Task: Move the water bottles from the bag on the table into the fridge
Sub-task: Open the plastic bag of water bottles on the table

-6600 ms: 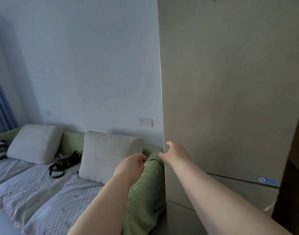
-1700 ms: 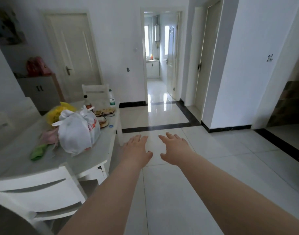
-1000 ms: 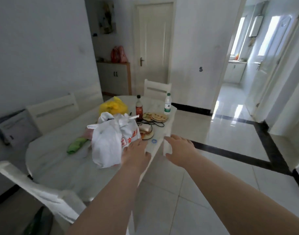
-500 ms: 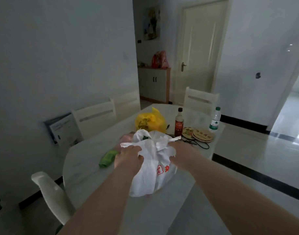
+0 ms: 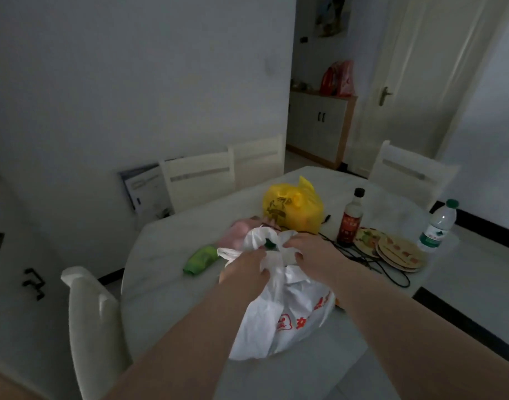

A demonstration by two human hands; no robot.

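A white plastic bag (image 5: 279,319) with red print stands on the pale table (image 5: 172,298) in front of me. My left hand (image 5: 244,269) grips the bag's top on its left side. My right hand (image 5: 311,252) grips the top on the right side. Between the two hands the mouth gapes a little and a green bottle cap (image 5: 271,244) shows inside. The rest of the bag's contents is hidden. A separate water bottle (image 5: 437,226) with a green cap stands upright at the table's far right edge. The fridge is out of view.
On the table lie a yellow bag (image 5: 293,209), a dark sauce bottle (image 5: 350,219), a stack of round coasters (image 5: 397,251), a black cord (image 5: 371,264), a green packet (image 5: 199,259) and something pink (image 5: 236,235). White chairs (image 5: 198,180) stand around it, one (image 5: 88,313) close at my left.
I have turned from the fridge, crossed the room to the table, and both hands have taken hold of the white bag's top. In the last half second the view moved closer.
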